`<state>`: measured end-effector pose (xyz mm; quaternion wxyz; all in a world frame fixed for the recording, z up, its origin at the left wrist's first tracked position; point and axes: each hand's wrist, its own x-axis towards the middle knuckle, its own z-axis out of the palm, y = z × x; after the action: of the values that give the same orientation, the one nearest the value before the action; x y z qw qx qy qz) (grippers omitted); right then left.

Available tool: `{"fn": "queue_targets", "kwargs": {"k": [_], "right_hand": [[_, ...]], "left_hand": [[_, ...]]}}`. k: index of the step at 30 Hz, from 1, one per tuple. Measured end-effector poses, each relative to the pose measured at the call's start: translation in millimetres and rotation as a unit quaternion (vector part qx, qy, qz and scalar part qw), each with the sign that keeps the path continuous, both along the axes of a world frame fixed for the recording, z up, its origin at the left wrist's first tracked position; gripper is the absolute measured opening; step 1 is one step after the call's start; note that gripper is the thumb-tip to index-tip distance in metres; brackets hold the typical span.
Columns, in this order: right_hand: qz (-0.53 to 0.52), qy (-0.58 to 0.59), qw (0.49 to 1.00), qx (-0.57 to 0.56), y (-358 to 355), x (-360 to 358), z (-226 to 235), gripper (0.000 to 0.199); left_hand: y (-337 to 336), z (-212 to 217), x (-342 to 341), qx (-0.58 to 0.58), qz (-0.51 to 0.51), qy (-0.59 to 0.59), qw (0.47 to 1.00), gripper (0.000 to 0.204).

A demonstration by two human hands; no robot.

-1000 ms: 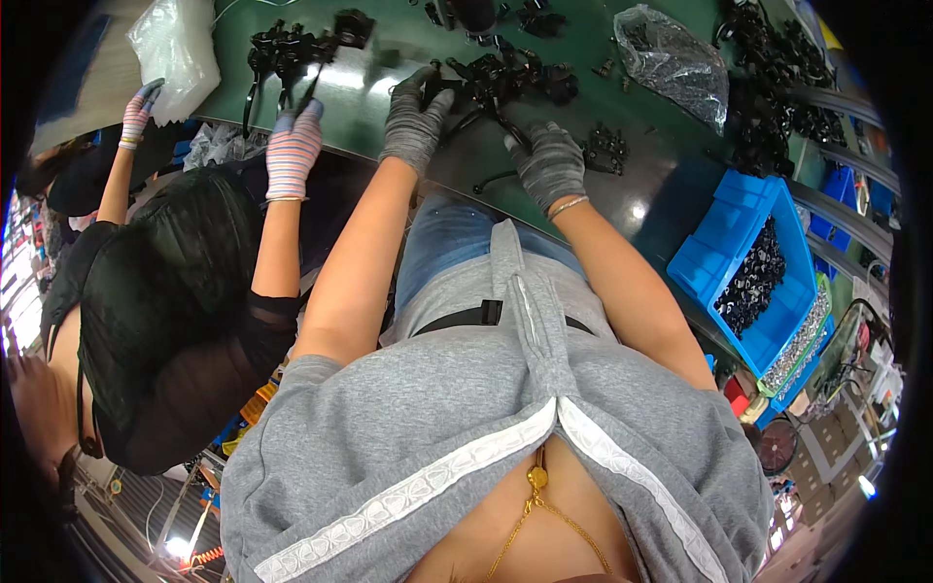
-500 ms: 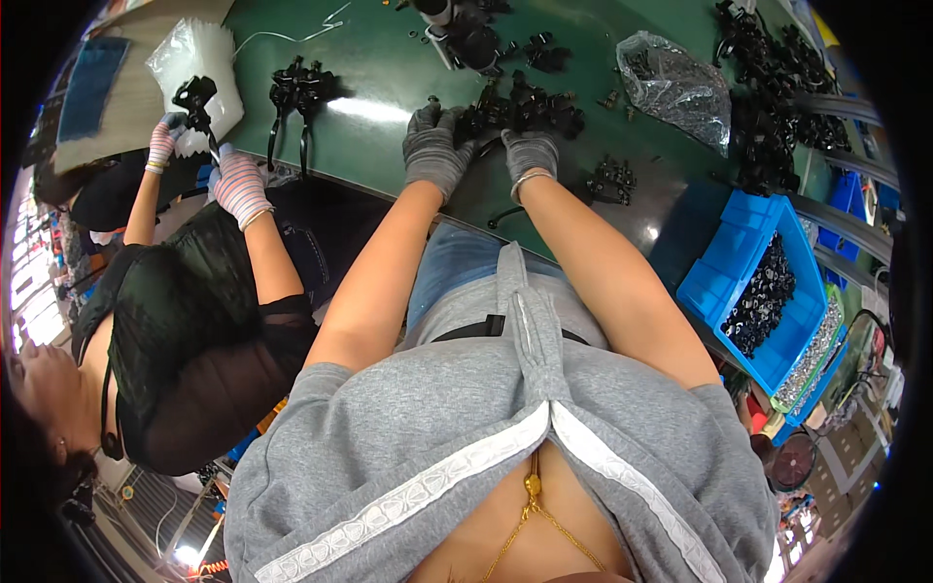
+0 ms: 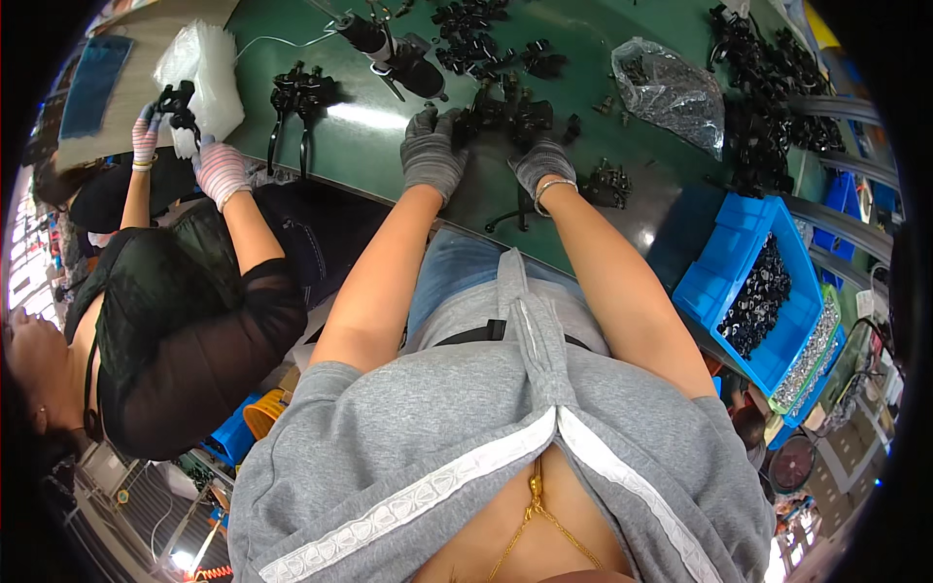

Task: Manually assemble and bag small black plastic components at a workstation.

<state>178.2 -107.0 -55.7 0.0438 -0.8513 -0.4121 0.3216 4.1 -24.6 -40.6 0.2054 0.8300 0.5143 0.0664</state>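
Head view shows left hand [image 3: 431, 155] and right hand [image 3: 540, 163], fingers curled, gripping a black metal assembly [image 3: 505, 112] against the green table [image 3: 389, 126], seemingly to steady it.

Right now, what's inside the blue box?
The blue box holds a heap of small black parts along its middle. Its bottom under the heap is covered, so anything lying beneath cannot be seen.

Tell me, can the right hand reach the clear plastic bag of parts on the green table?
Probably yes: the right hand rests below the plastic bag, with only a few small black parts lying beside the way.
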Motion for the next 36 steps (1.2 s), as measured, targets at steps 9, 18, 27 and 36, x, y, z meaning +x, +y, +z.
{"fn": "queue_targets", "kwargs": {"k": [9, 18, 27, 36], "right_hand": [[-0.079, 0.274, 0.948, -0.142, 1, -7, 7, 0.048], [0.137, 0.106, 0.985, -0.014, -72, 8, 57, 0.052], [0.053, 0.111, 0.99, -0.066, -129, 8, 50, 0.068], [-0.087, 0.087, 0.989, 0.084, -137, 14, 95, 0.042]], "left_hand": [[-3, -2, -4, 0.032, -0.023, 0.004, 0.999, 0.074], [-66, 35, 10, 0.065, -0.103, -0.008, 0.993, 0.058], [-75, 20, 49, 0.043, -0.159, -0.052, 0.985, 0.049], [-89, -7, 53, -0.288, 0.003, -0.29, 0.913, 0.045]]}}
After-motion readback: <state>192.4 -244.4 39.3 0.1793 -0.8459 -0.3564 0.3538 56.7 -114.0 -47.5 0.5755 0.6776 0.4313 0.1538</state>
